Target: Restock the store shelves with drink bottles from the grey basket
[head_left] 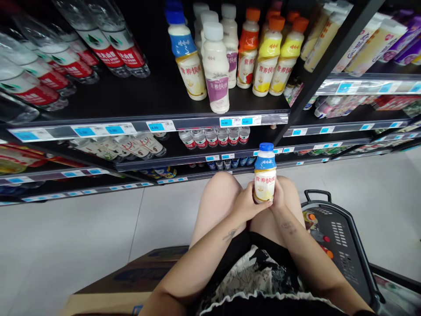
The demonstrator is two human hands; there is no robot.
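Both hands hold one bottle of milk drink (265, 173) upright in front of my knees. It has a blue cap, a blue shoulder and a white and yellow label turned toward me. My left hand (247, 202) wraps the bottle's lower left side, with fingers under its base. My right hand (279, 195) is closed along its right side, partly hidden behind it. On the shelf ahead stands a similar blue-capped bottle (189, 66), beside a purple-labelled bottle (217, 74) with a white cap and several orange-capped bottles (270, 57).
A black shopping basket (348, 224) with several bottles in it stands on the floor at my right. Clear water bottles (112, 39) fill the shelf's left side. Price tags line the shelf edge (197, 123). A cardboard box (108, 303) is at the lower left.
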